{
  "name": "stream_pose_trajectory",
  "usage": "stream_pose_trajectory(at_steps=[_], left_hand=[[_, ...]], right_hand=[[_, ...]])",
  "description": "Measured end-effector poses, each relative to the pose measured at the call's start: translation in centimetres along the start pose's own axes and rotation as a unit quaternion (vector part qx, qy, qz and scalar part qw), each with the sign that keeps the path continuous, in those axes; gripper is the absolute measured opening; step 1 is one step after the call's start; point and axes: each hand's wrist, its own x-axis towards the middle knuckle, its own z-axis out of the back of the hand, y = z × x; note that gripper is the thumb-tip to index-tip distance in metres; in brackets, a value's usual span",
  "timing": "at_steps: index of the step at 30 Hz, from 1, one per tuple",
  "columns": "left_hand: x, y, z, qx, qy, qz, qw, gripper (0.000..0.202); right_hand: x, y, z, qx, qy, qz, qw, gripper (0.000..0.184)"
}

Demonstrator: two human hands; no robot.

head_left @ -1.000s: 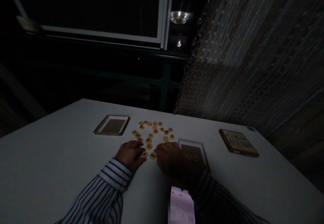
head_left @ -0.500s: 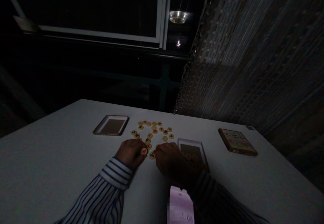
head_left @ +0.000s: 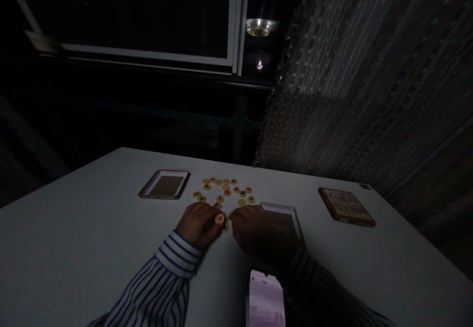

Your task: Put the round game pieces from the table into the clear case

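Head view, white table [head_left: 81, 228], beaded curtain [head_left: 343, 85], left grip [head_left: 199, 224] holding red-marked disc [head_left: 219, 218], right grip [head_left: 254, 231] unclear

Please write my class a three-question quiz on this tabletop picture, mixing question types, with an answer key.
1. True or false: the left hand is holding a xiangqi piece with a red character.

2. Where is the smartphone?
A) Inside the left hand
B) Between the striped sleeves
C) Against the bead curtain

3. Fill in the blank: an open box with pieces in it is partly hidden by the person's ____ hand.

Key: 1. True. 2. B. 3. Right; the right hand covers part of it.
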Motion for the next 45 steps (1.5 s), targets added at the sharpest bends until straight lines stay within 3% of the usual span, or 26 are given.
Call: stream_pose_trajectory(at_steps=[13, 20, 27, 39, 45], left_hand=[[0.3, -1.0, -0.7, -0.030, -0.047, 0.018, 0.998, 0.027], [0.6, -1.4, -1.0, -0.065, -0.028, 0.012, 0.997, 0.024], [1.2, -3.6, -1.5, -0.130, -0.032, 0.076, 0.988, 0.019], [3.7, -7.2, -1.9, -0.285, -0.032, 0.210, 0.935, 0.017], [5.4, -8.8, -2.6, -0.426, -0.054, 0.243, 0.870, 0.019]], right_hand=[[-1.1, -3.4, 2.9, 0.010, -0.003, -0.101, 0.995, 0.023], [-2.0, -5.5, 5.4, -0.011, 0.072, -0.131, 0.989, 0.027], [-2.7, -6.1, 7.0, -0.030, 0.109, -0.140, 0.984, 0.029], [-3.2, -6.1, 7.9, -0.022, 0.098, -0.140, 0.985, 0.029], [-3.5, -6.4, 8.3, -0.024, 0.092, -0.144, 0.985, 0.030]])
